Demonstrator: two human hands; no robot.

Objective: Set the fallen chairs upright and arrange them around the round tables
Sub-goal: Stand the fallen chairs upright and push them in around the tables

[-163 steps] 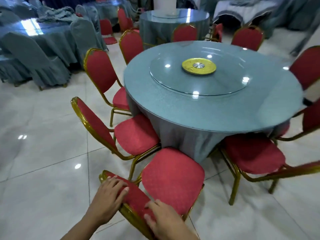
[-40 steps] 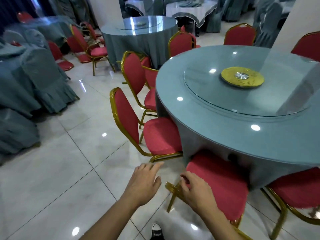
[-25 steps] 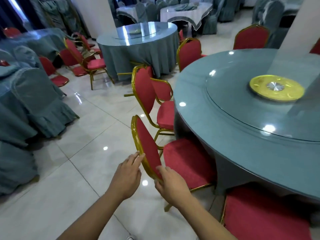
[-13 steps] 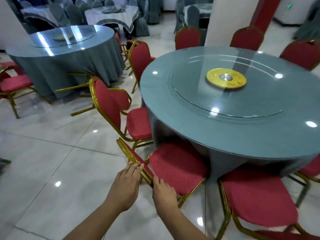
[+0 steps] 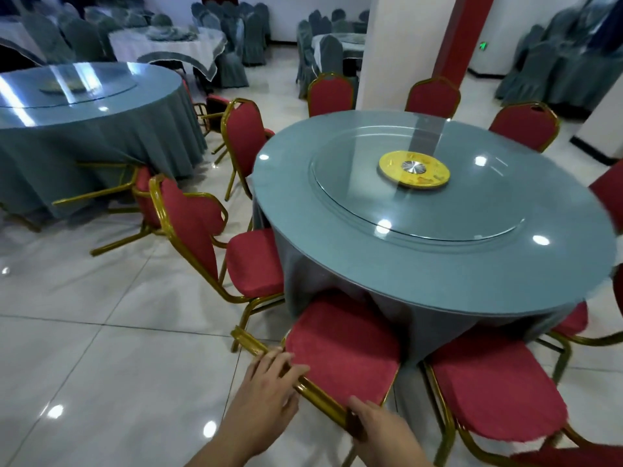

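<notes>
Both hands have slid along the gold top rail since half a second ago, and the chair they hold now sits with its red seat tucked further under the cloth. Left hand [image 5: 266,396] lies over the rail of the near chair [image 5: 344,348], fingers curled loosely across it; right hand [image 5: 381,429] grips the same rail further along, so the two hands are apart on one backrest. That chair stands upright against the round table [image 5: 438,264], its seat touching the hanging grey cloth.

Around this table I count nine red chairs in view, all upright. One fallen chair [image 5: 135,197] lies on its side on the tiles, legs pointing left, beside the second round table [image 5: 101,123] at the left.

On the near table there is one glass turntable [image 5: 404,203] with one yellow disc [image 5: 414,170] at its centre. Behind stand one white pillar [image 5: 404,45] and several grey-covered chairs around two cloth-covered tables.
</notes>
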